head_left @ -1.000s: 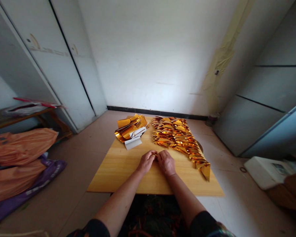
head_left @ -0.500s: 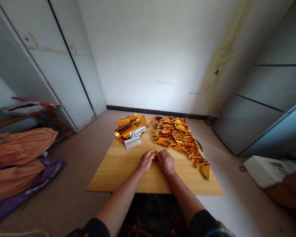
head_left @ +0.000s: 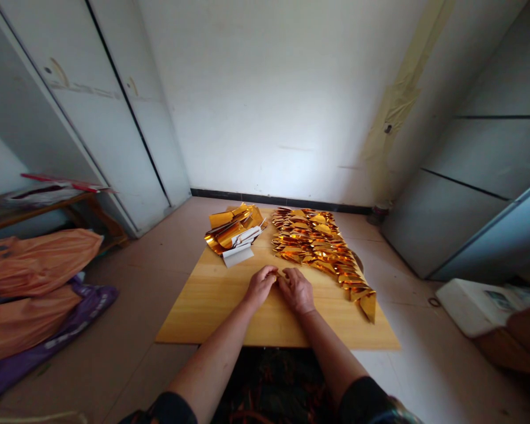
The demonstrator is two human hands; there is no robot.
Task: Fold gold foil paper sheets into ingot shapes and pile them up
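My left hand (head_left: 261, 285) and my right hand (head_left: 297, 288) meet above the middle of the wooden board (head_left: 203, 312). Their fingers are closed around a small piece of gold foil paper (head_left: 280, 275), mostly hidden by the fingertips. Beyond my left hand lies a loose pile of gold foil sheets (head_left: 234, 227), a few showing their white backs. To the right, rows of folded gold foil pieces (head_left: 313, 235) overlap one another, trailing down toward the board's right side.
Grey-white cabinets (head_left: 88, 118) stand at the left and a grey refrigerator-like cabinet (head_left: 477, 159) at the right. Orange and purple bags (head_left: 39, 282) lie on the left floor. A white box (head_left: 468, 306) sits at the right.
My right hand's fingers have shifted and straightened a little around the foil, and less gold shows between the hands. The pile and the rows stay put.
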